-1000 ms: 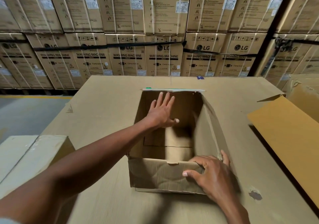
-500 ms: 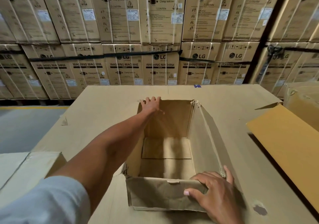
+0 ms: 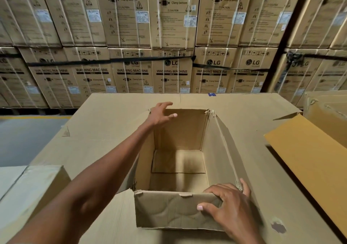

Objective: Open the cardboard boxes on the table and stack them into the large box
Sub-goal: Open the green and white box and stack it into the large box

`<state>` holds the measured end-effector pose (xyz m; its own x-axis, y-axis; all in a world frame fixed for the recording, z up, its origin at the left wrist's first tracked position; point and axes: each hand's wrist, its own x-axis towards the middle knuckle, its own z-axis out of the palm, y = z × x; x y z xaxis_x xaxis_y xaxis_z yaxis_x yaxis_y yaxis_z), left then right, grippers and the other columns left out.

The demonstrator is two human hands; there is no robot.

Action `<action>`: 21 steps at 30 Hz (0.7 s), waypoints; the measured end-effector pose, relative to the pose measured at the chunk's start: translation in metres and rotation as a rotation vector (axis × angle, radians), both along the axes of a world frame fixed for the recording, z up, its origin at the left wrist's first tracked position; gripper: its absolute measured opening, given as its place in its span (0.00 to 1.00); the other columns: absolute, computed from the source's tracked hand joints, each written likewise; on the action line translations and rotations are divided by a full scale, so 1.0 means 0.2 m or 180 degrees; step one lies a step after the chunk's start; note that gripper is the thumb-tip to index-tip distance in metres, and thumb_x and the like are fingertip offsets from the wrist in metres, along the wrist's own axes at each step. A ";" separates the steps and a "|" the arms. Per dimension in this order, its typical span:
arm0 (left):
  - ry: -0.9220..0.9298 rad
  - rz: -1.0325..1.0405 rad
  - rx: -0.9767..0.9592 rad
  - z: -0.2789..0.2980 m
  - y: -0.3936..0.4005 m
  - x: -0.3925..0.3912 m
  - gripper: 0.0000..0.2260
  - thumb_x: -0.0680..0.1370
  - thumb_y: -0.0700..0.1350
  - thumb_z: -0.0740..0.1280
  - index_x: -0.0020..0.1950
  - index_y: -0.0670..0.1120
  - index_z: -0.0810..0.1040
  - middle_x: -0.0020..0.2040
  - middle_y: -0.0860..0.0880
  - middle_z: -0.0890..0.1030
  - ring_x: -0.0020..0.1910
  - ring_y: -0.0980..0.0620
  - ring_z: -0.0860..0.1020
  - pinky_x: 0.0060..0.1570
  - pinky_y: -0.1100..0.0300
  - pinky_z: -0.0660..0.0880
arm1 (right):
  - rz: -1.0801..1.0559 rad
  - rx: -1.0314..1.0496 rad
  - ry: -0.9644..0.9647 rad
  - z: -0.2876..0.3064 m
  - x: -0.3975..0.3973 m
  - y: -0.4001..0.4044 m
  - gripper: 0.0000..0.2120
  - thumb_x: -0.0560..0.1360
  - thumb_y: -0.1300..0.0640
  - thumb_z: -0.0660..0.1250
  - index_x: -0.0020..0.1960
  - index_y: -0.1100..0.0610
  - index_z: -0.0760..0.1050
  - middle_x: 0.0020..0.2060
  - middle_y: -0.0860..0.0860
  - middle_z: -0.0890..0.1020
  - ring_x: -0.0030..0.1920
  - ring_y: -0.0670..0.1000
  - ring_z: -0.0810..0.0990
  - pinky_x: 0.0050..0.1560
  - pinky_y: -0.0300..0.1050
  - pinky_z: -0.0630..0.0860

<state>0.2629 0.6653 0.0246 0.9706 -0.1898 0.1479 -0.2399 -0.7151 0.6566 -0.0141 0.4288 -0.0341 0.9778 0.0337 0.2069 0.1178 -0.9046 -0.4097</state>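
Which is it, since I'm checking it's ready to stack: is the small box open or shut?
Open. The box stands upright, its bare floor visible; the right hand grips its near wall.

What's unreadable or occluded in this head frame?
- Large box, head view: cut by the right edge, inside hidden by its flap.
- Pale box: cut by the left edge.
- Open box: near right corner covered by right hand.
- Left hand: contact with far rim unclear.
- Carton labels: fine print blurred.
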 end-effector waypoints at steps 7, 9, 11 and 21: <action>0.0206 0.1121 -0.1896 -0.21 0.48 -0.46 0.11 0.82 0.49 0.66 0.62 0.49 0.80 0.62 0.50 0.80 0.64 0.50 0.76 0.61 0.55 0.71 | 0.0329 -0.0034 0.0487 0.10 -0.02 -0.02 0.20 0.67 0.23 0.59 0.46 0.36 0.76 0.46 0.30 0.80 0.54 0.30 0.72 0.76 0.51 0.41; 0.0770 0.1345 -0.2000 -0.34 0.60 -0.54 0.14 0.83 0.47 0.62 0.68 0.48 0.76 0.66 0.50 0.76 0.66 0.50 0.73 0.62 0.55 0.67 | 0.0418 0.0258 0.0398 0.11 0.00 -0.04 0.18 0.68 0.25 0.59 0.47 0.35 0.77 0.48 0.27 0.79 0.55 0.31 0.73 0.76 0.55 0.48; 0.1285 0.1305 -0.2067 -0.46 0.67 -0.62 0.16 0.83 0.47 0.59 0.71 0.54 0.73 0.70 0.51 0.73 0.68 0.47 0.71 0.63 0.52 0.69 | 0.0369 0.0700 0.0156 0.13 0.03 -0.07 0.14 0.70 0.28 0.62 0.48 0.33 0.79 0.52 0.26 0.78 0.58 0.33 0.72 0.71 0.59 0.61; 0.0695 0.0644 -0.1809 -0.36 0.81 -0.76 0.27 0.81 0.40 0.65 0.76 0.62 0.66 0.78 0.56 0.63 0.77 0.53 0.61 0.72 0.55 0.60 | -0.0133 0.1839 0.0370 0.15 0.40 -0.48 0.14 0.83 0.53 0.61 0.64 0.39 0.77 0.76 0.44 0.67 0.76 0.48 0.62 0.73 0.53 0.62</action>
